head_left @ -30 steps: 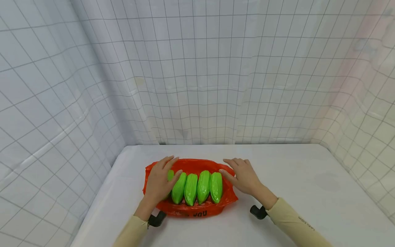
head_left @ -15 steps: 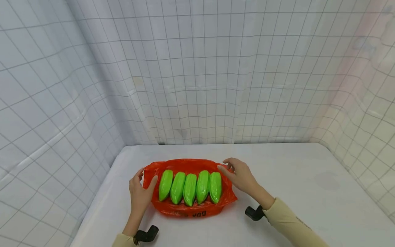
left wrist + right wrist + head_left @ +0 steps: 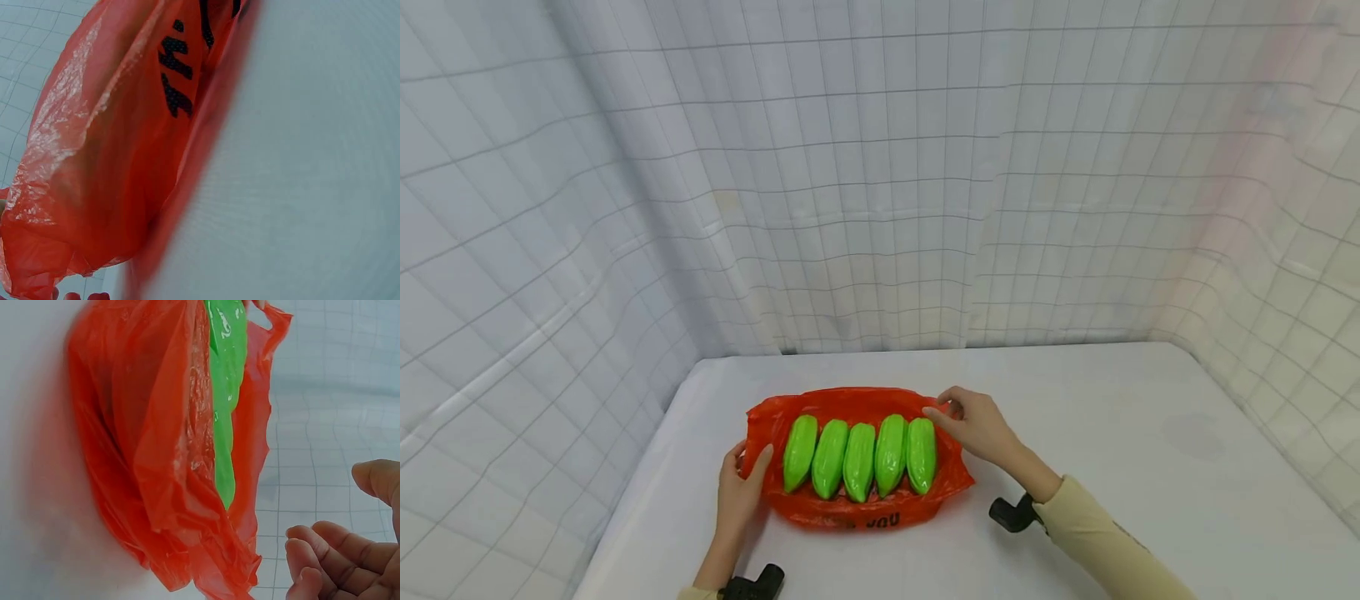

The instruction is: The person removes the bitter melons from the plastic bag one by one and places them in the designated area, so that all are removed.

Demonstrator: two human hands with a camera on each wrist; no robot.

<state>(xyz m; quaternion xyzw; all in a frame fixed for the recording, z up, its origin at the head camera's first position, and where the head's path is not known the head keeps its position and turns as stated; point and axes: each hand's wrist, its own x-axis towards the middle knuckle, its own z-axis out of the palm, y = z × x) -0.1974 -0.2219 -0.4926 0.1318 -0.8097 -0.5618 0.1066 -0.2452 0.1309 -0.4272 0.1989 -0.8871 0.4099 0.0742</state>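
A red plastic bag (image 3: 820, 518) with black print lies on the table, its opening spread wide. Side by side in it are several glossy, bright green, ridged pieces (image 3: 859, 462) shaped like plump bananas. My left hand (image 3: 739, 492) is at the bag's left edge, thumb in front and fingers partly hidden behind the red film. In the left wrist view, only its fingertips (image 3: 72, 295) show below the bag's edge. My right hand (image 3: 981, 423) is at the bag's upper right corner, fingers loosely bent. In the right wrist view, that hand holds nothing and a gap separates it from the bag.
The table (image 3: 1097, 467) has a white cover. White curtains (image 3: 865, 167) with a dark grid pattern stand behind it and along both sides. A black wrist camera mount (image 3: 1013, 514) sticks out from the right wrist, another (image 3: 756, 583) from the left.
My left hand has moved left and down from over the green pieces to the bag's left edge, uncovering the leftmost piece. My right hand's fingers have bent a little more.
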